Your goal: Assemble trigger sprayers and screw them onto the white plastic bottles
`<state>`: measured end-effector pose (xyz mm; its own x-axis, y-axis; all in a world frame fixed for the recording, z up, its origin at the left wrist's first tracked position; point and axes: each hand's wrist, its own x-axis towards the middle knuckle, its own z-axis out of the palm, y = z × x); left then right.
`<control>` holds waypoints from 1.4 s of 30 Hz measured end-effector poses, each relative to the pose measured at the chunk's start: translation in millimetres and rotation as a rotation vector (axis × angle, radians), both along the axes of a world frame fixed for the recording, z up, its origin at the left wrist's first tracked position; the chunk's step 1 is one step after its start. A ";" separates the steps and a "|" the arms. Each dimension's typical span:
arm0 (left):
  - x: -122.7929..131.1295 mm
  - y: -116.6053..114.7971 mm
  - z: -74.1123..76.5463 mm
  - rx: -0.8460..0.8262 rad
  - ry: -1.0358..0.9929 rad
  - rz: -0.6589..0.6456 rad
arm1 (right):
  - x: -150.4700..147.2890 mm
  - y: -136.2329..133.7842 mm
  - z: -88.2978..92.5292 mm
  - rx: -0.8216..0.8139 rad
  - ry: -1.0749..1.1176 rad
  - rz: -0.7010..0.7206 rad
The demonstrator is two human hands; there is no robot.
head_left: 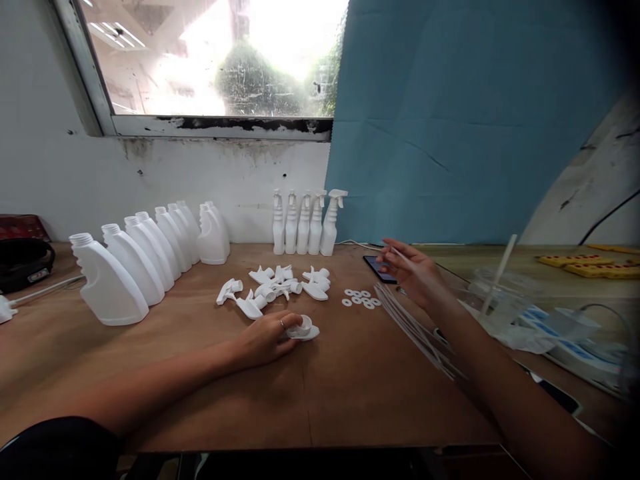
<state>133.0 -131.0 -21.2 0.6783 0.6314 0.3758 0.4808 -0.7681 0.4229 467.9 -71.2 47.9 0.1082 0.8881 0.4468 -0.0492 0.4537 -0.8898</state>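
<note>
Low over the table, my left hand [274, 335] grips a white trigger spray head [306, 329] with its round collar facing up. Just behind it lies a loose group of more white spray heads [267, 287]. My right hand [413, 270] is raised at the right, fingers pinched on a thin translucent tube [401, 256] that runs back over the palm and blurs there. Beneath that hand a bundle of similar long tubes [407, 323] lies on the table. Several small white ring washers [356, 300] sit between my two hands, nearer the right.
White bottles without tops [113, 287] stand in a row at the left. Against the wall are several bottles fitted with spray heads [303, 227]. A phone [379, 268], a power strip [575, 357] and a clear plastic container [505, 300] are on the right.
</note>
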 end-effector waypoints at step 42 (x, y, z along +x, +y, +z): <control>5.8 5.4 -2.6 -0.130 -0.073 -0.011 | -124.1 -46.8 -53.8 0.029 -0.542 0.352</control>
